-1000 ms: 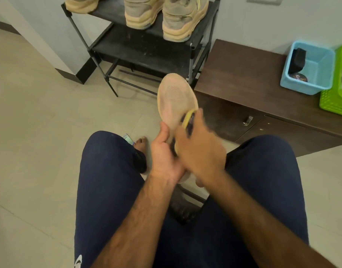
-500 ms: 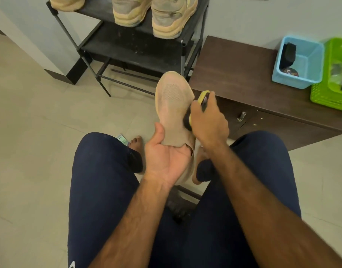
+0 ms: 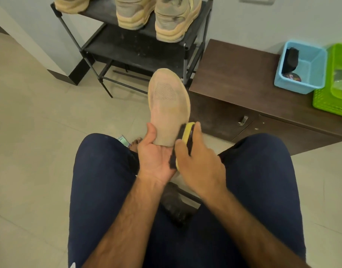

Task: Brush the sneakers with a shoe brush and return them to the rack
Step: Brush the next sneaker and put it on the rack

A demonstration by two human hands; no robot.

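A beige sneaker (image 3: 169, 107) is held sole-up between my knees, toe pointing away from me. My left hand (image 3: 153, 159) grips its heel end from below, thumb along the left edge. My right hand (image 3: 197, 159) grips a yellow shoe brush (image 3: 187, 135) with black bristles, pressed against the sole's near right edge. Behind stands the black shoe rack (image 3: 139, 51), with three more beige sneakers (image 3: 176, 22) on its top shelf.
A low dark wooden cabinet (image 3: 241, 88) stands right of the rack, carrying a blue bin (image 3: 305, 74) and a green basket (image 3: 334, 89). My legs in dark trousers (image 3: 100, 182) fill the foreground. Tiled floor (image 3: 30, 122) lies to the left.
My right hand has drawn the brush back down the sole toward the heel after reaching higher half a second ago. The left hand keeps its hold on the sneaker.
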